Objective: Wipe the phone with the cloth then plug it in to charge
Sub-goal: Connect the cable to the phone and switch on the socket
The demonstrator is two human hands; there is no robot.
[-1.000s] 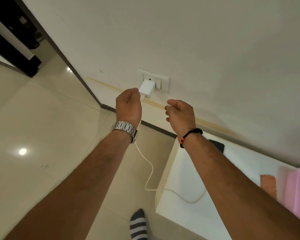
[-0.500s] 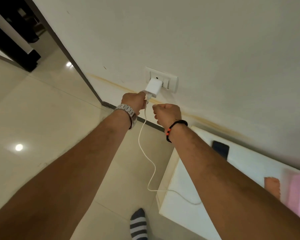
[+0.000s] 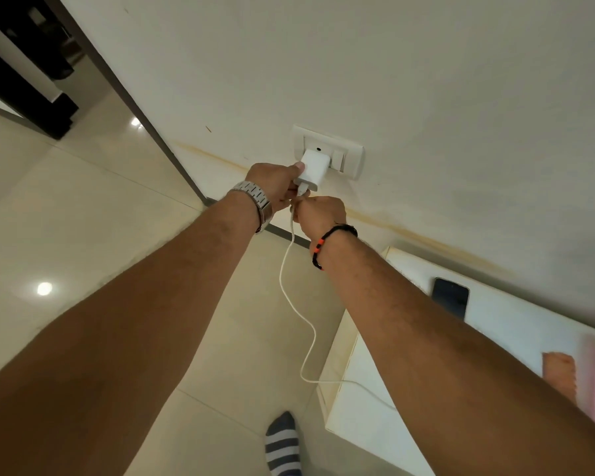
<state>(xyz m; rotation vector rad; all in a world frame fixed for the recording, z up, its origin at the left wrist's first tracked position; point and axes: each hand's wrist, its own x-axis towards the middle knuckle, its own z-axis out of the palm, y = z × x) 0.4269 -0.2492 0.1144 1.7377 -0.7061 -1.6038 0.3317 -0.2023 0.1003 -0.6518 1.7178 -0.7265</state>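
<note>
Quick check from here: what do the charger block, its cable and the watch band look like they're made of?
Charger block: smooth white plastic by its look, matte, with rounded corners. Cable: thin white, probably rubbery sheathing, since it hangs in loose curves. Watch band: silvery metal links that catch the light, likely steel.

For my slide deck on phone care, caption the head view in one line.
Left hand steadies the white charger in the wall socket while the right hand grips its cable.
</note>
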